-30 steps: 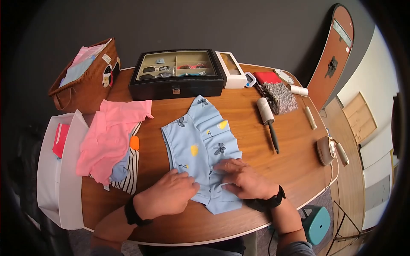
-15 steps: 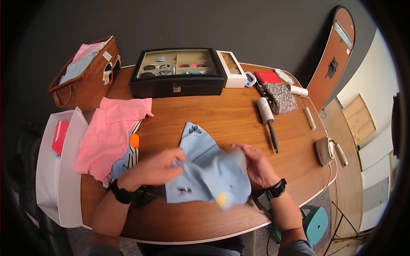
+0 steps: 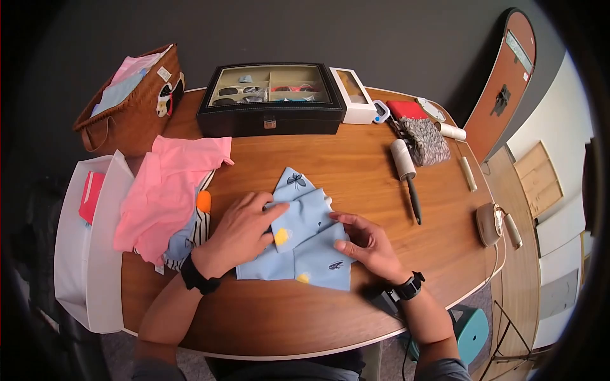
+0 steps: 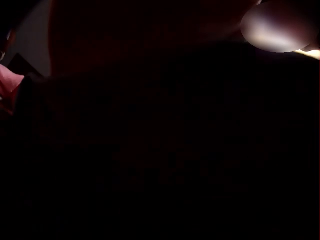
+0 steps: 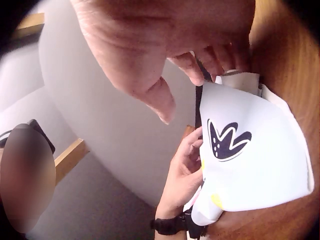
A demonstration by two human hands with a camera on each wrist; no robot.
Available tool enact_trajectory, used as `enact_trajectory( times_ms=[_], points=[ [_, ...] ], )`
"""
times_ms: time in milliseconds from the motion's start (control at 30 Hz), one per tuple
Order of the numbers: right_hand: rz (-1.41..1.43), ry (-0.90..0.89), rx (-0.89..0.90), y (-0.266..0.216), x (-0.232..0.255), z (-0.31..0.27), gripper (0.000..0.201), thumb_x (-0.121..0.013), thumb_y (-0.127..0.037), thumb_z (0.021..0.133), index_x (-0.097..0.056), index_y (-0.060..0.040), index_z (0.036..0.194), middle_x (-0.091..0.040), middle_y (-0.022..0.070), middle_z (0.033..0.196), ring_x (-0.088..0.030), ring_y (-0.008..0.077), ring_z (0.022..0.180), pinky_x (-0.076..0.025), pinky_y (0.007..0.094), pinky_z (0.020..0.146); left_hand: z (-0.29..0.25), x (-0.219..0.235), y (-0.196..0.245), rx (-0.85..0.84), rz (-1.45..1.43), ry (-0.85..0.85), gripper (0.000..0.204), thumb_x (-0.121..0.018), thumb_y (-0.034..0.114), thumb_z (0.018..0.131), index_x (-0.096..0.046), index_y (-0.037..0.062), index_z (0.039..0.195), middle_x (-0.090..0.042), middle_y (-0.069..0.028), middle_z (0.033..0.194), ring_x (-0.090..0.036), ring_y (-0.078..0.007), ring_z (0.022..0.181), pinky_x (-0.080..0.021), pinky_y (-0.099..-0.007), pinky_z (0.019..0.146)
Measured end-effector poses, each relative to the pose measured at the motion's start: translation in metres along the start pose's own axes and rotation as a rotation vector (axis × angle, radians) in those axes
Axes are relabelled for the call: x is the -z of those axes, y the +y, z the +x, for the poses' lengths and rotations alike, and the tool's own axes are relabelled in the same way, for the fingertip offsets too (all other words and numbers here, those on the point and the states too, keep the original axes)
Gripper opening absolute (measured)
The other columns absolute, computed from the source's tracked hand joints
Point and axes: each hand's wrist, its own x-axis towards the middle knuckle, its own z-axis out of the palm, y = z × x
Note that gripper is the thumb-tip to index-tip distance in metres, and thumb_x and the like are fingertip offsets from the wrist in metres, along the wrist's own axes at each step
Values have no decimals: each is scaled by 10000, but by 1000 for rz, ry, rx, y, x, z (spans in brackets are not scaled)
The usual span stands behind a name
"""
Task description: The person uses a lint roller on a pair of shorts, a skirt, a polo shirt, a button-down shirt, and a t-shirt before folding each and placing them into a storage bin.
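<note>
A light blue skirt-like garment (image 3: 311, 244) with dark butterfly prints and yellow patches lies partly folded over itself on the wooden table. My left hand (image 3: 238, 232) rests on the fold's left side, fingertips on the cloth and thumb by its edge. At the opposite side my right hand (image 3: 368, 244) has its fingers loosely bent at the fabric's edge, thumb apart. From the right wrist, a dark butterfly print shows on the raised garment (image 5: 250, 145), with my left hand (image 5: 182, 175) beyond. The left wrist view is nearly black.
Left of the garment are a pink shirt (image 3: 168, 190) over striped cloth, a white bin (image 3: 105, 254) and a brown basket (image 3: 136, 108). Behind stands a black glasses case (image 3: 273, 117) beside a white box (image 3: 359, 111). A lint roller (image 3: 403, 162) and a small handheld appliance (image 3: 488, 225) lie rightward.
The garment lay spread out, was lifted and turned by both hands, and now lies folded into a smaller shape. My left hand moved up and my right hand drew back to its right edge.
</note>
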Motion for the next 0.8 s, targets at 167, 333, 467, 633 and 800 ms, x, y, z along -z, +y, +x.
enact_trajectory(
  times_ms=[167,333,467,633,800],
  points=[
    [17,-31,-20,0,4,1,549,-710,-133,911,-466,43,1370,-518,72,1382,-504,98,1142,-428,273,983,0,-8,-16,170,-327,1,134,-612,62,872,-600,-37,961,-597,-146,745,-615,-349,712,-480,-393,648],
    [7,-21,33,6,3,1,541,-719,-137,904,-477,51,1350,-503,99,1413,-486,142,1223,-404,311,1041,-6,-19,-38,536,-295,49,204,-591,155,973,-567,-47,963,-589,-137,655,-598,-202,536,-422,-345,514],
    [-52,-2,78,6,3,2,504,-723,-125,896,-503,58,1311,-501,130,1422,-472,193,1284,-380,337,1080,-4,-10,-34,500,-304,-54,208,-657,133,926,-567,-36,1006,-598,-128,668,-610,-185,556,-426,-326,510],
    [-90,19,108,12,1,4,481,-750,-142,874,-542,71,1252,-547,158,1376,-499,209,1269,-391,338,1066,2,12,-7,461,-144,-191,351,-742,243,850,-578,-34,991,-633,-159,700,-649,-279,606,-498,-353,573],
    [-104,59,135,11,3,6,481,-778,-184,855,-575,85,1197,-596,166,1322,-541,204,1219,-421,328,1030,-1,18,7,504,195,-432,723,-788,567,708,-560,-92,901,-644,-244,726,-663,-414,699,-513,-474,624]
  ],
)
